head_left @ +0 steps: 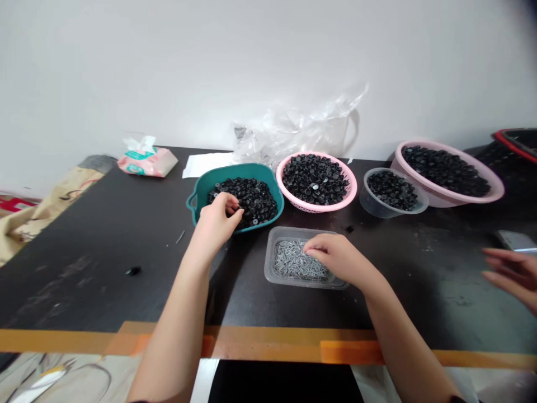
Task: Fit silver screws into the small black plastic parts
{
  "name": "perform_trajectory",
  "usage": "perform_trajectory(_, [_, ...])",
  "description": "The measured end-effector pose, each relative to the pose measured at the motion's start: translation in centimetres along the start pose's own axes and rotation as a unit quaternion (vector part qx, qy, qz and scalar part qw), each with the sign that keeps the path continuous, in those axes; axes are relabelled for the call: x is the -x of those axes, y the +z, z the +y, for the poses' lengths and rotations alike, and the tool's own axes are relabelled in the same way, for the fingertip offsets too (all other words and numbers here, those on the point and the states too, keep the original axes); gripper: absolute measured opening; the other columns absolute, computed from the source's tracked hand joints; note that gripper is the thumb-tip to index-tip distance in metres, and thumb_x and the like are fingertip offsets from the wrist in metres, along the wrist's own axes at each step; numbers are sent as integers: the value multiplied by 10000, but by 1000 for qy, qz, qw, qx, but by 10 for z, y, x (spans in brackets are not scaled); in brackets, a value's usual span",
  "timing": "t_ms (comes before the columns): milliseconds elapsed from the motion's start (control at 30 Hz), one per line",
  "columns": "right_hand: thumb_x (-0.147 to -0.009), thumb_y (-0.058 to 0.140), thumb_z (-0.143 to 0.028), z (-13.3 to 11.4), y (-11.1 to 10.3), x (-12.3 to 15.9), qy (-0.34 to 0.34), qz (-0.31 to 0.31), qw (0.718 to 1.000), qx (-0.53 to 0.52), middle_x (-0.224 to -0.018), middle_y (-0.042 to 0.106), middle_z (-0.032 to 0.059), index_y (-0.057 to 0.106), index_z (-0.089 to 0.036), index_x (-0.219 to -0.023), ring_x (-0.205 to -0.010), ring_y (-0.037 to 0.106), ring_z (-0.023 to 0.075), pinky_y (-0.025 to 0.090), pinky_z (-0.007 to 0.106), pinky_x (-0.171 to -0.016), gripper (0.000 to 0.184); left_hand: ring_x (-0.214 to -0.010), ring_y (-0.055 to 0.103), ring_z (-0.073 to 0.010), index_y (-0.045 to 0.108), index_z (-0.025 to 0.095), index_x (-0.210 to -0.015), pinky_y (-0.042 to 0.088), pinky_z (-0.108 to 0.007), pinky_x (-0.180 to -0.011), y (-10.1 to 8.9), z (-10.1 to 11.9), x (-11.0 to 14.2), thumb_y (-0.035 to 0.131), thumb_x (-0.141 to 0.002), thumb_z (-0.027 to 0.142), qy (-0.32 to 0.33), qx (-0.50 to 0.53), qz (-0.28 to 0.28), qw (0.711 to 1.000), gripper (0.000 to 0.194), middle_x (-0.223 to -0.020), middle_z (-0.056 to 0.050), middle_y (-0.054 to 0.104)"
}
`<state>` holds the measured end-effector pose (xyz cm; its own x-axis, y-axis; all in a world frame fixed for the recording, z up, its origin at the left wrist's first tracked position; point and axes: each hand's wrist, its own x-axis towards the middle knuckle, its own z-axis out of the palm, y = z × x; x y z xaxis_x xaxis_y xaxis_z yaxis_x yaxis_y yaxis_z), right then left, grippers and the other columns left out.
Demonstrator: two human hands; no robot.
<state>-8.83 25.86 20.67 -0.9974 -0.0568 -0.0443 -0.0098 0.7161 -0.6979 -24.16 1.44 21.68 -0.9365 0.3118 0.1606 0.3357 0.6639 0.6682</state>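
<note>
My left hand [220,215] hangs over the near side of a teal plastic basin [193,202] filled with small round black plastic caps [258,196]. Its fingers are curled and drawn together, and what lies between them is hidden. My right hand [335,254] reaches into a clear rectangular tub [271,263] of small silver screws or nails [296,263]. Thumb and forefinger there are pinched at the heap; any piece between them is too small to make out.
Pink baskets [352,193] [495,193] and a clear round tub [371,204] hold more black parts. Behind are a plastic bag [293,131] and a tissue pack [146,162]. Another person's hand [514,274] is at the right, near a phone-like object [518,240]. Orange tape [268,341] lines the table edge.
</note>
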Motion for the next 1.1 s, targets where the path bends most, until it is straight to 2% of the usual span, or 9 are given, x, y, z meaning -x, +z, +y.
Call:
perform_trajectory(200, [-904, 538, -242, -5, -2, 0, 51, -14, 998, -42, -770, 678, 28, 647, -166, -705, -716, 593, 156, 409, 268, -656, 239, -772, 590, -180, 601, 174, -861, 439, -283, -741, 1, -1, -2, 649, -838, 352, 20, -5, 24, 1000, 186, -828, -26, 646])
perform_trajectory(400, [-865, 585, -176, -1, 4, -3, -1, 14, 997, -75, -943, 715, 37, 709, -190, -790, -875, 640, 168, 453, 285, -773, 145, -860, 601, -166, 636, 161, -1020, 448, -280, -820, 1, 18, 15, 575, -887, 265, 79, 90, 78, 990, 180, -944, -44, 658])
perform_trajectory(500, [-845, 617, -232, -1, 6, -4, 35, 59, 988, -140, -904, 719, 55, 720, -181, -803, -838, 651, 175, 478, 306, -773, 123, -712, 561, -132, 648, 153, -1041, 440, -248, -662, 11, 37, 31, 513, -930, 292, 71, 254, -56, 963, 224, -863, -33, 625])
perform_trajectory(533, [-839, 629, -263, -1, 6, -5, 58, 66, 980, -180, -841, 713, 52, 718, -175, -816, -785, 649, 172, 486, 308, -748, 128, -662, 531, -121, 658, 150, -1025, 418, -240, -617, 17, 42, 36, 495, -943, 301, 69, 277, -123, 950, 237, -812, -24, 603])
perform_trajectory(600, [-817, 662, -307, -2, 5, -5, 94, 59, 957, -268, -690, 670, 25, 706, -164, -825, -658, 620, 149, 490, 295, -681, 150, -642, 495, -113, 661, 151, -1019, 394, -239, -606, 29, 49, 43, 490, -950, 300, 67, 269, -190, 942, 236, -780, -13, 575])
perform_trajectory(700, [-757, 731, -284, -4, 3, -5, 90, 51, 924, -369, -605, 624, -12, 689, -157, -808, -579, 587, 115, 483, 256, -618, 143, -660, 511, -110, 587, 154, -1083, 403, -235, -628, 44, 53, 47, 595, -897, 288, 27, 323, -211, 922, 229, -769, 10, 558])
perform_trajectory(867, [-757, 781, -268, -19, 2, 4, 51, 112, 890, -440, -634, 647, -8, 703, -163, -830, -580, 585, 100, 492, 233, -587, 150, -711, 572, -99, 649, 128, -996, 440, -211, -696, 47, 56, 52, 736, -835, 295, -22, 491, -260, 831, 248, -758, -18, 634])
perform_trajectory(1000, [-864, 694, -202, -33, 7, 19, -34, 185, 895, -405, -698, 667, -1, 701, -189, -877, -618, 620, 103, 513, 224, -596, 19, -693, 551, -67, 738, 195, -1047, 442, -170, -680, 44, 63, 65, 732, -875, 306, -16, 561, -259, 786, 204, -770, -3, 635])
perform_trajectory(1100, [-891, 645, -121, -38, 11, 29, -137, 229, 906, -329, -810, 684, 0, 681, -216, -931, -679, 635, 98, 525, 214, -630, 109, -706, 564, -65, 749, 248, -1068, 458, -165, -707, 43, 69, 75, 700, -910, 298, 9, 606, -285, 743, 174, -749, 5, 617])
